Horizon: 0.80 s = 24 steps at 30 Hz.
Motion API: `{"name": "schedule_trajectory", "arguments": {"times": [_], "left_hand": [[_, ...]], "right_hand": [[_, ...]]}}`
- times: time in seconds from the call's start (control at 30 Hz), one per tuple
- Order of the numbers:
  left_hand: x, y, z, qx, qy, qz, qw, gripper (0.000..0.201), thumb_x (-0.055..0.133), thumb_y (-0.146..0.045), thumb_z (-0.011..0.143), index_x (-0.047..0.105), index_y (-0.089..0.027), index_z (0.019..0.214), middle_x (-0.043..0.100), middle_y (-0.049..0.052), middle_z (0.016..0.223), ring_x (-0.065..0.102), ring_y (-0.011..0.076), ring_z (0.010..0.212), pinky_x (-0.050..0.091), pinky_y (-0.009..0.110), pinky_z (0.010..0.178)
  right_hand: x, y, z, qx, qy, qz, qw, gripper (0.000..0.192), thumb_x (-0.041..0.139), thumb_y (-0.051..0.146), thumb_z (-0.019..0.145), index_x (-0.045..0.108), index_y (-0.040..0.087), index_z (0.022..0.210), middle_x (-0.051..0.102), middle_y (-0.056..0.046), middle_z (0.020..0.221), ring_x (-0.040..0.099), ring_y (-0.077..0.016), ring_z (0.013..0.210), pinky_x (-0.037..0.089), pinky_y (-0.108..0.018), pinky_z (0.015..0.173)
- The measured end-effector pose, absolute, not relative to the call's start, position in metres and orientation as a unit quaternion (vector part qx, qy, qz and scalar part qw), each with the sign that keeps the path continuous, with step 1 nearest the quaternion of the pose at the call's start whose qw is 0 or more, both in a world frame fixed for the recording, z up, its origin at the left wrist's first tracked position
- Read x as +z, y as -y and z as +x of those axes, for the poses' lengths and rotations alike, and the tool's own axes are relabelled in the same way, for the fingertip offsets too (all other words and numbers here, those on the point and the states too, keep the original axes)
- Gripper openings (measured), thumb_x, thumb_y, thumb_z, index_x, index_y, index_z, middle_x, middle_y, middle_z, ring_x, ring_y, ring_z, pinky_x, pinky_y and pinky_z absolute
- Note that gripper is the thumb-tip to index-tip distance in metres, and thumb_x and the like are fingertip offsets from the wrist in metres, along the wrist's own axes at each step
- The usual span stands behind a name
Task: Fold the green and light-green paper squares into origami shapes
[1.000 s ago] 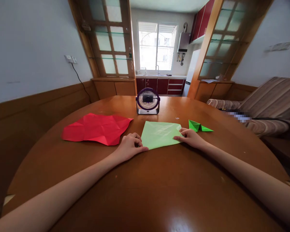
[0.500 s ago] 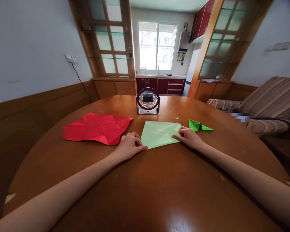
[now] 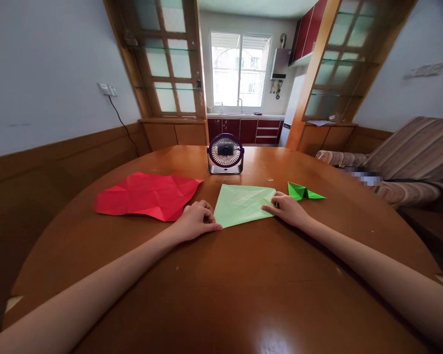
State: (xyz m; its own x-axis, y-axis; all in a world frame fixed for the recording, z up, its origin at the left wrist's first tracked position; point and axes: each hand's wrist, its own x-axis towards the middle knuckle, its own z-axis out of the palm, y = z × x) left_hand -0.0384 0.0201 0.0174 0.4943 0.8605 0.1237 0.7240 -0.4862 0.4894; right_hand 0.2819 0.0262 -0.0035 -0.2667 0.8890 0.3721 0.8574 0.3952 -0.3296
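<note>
A creased sheet of light green paper (image 3: pixel 239 204) lies on the table between my two hands. My left hand (image 3: pixel 198 220) is closed at its lower left corner, thumb and fingers pinching the edge. At its right edge, my right hand (image 3: pixel 285 207) grips the paper, with the thumb on top and the fingers curled at the border. A crumpled sheet of red paper (image 3: pixel 147 195) lies flat to the left, just beyond my left hand. Just past my right hand sits a folded bright green paper piece (image 3: pixel 301 191) with pointed ends.
A small purple desk fan (image 3: pixel 225 153) stands upright behind the papers. The round wooden table (image 3: pixel 221 285) has a curved edge. A striped sofa (image 3: pixel 417 152) is at the right, and a black cord (image 3: pixel 121 120) hangs from the wall socket (image 3: pixel 107 89) at the left.
My left hand has shifted slightly left and down along the light green paper's corner. My right hand has moved slightly left. Both stay on the paper.
</note>
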Motion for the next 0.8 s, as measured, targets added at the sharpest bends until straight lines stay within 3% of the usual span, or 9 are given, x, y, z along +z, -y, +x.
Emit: {"name": "schedule_trajectory", "arguments": {"times": [0.5,0.8], "left_hand": [[0.026,-0.027,-0.051,0.160,-0.441,0.832,0.297,0.022,0.069,-0.047,0.069,0.075,-0.025,0.071,0.057,0.004,0.105,0.056,0.0247,0.103,0.045,0.034,0.089],[0.025,-0.030,-0.051,0.167,-0.435,0.819,0.333,0.023,0.073,-0.046,0.063,0.075,-0.024,0.070,0.056,0.005,0.105,0.058,0.0236,0.100,0.046,0.034,0.092]], "right_hand": [[-0.008,-0.024,0.283,0.039,0.798,-0.542,0.261,0.046,0.053,0.051,0.089,0.037,0.020,0.059,0.051,-0.004,0.082,0.047,-0.0139,0.063,0.036,-0.028,0.060],[-0.006,-0.022,0.283,0.060,0.801,-0.525,0.282,0.045,0.048,0.051,0.091,0.039,0.020,0.060,0.052,-0.004,0.080,0.048,-0.0151,0.065,0.037,-0.029,0.063]]}}
